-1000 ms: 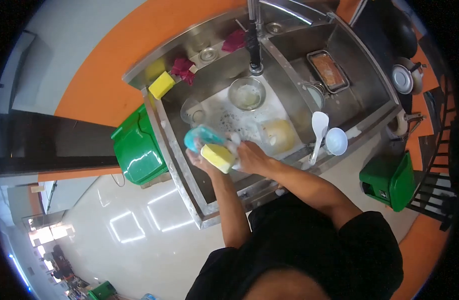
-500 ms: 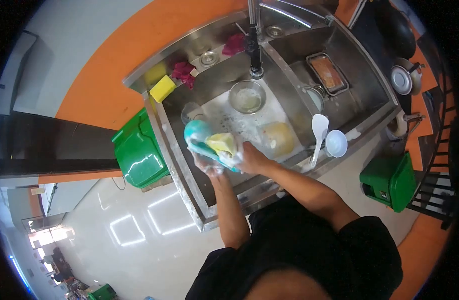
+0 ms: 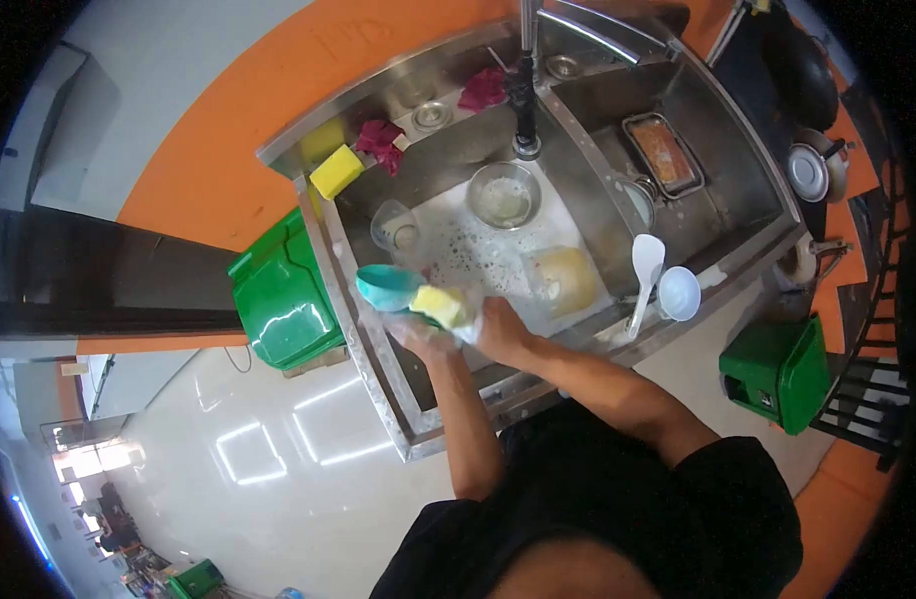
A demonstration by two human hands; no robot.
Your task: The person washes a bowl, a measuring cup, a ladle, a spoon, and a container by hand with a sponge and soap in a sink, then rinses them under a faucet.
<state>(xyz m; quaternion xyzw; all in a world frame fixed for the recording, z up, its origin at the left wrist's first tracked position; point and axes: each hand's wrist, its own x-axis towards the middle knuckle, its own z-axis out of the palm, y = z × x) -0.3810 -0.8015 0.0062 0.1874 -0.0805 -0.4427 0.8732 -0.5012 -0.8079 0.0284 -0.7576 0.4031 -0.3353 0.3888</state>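
Over the near left part of the soapy sink basin, my left hand (image 3: 425, 337) is wrapped round the handle of a turquoise ladle (image 3: 386, 290), whose bowl points left. My right hand (image 3: 498, 329), with suds on its fingers, grips a yellow sponge (image 3: 440, 306) against the ladle's handle. Suds and fingers hide part of the handle. Below them in the basin are a clear plastic cup (image 3: 394, 228), a round metal bowl (image 3: 504, 197) and a yellowish container (image 3: 563, 282).
A white rice paddle (image 3: 645, 275) and a small white bowl (image 3: 679, 294) rest on the near rim. The faucet (image 3: 526, 110) stands behind the basin. A second yellow sponge (image 3: 336, 173) and maroon cloths (image 3: 382, 146) lie on the ledge. A metal tray (image 3: 663, 155) sits in the right basin.
The ladle has turned so that the inside of its bowl shows, and it has shifted slightly left. The sponge has moved a little down along the handle. The view has shifted slightly.
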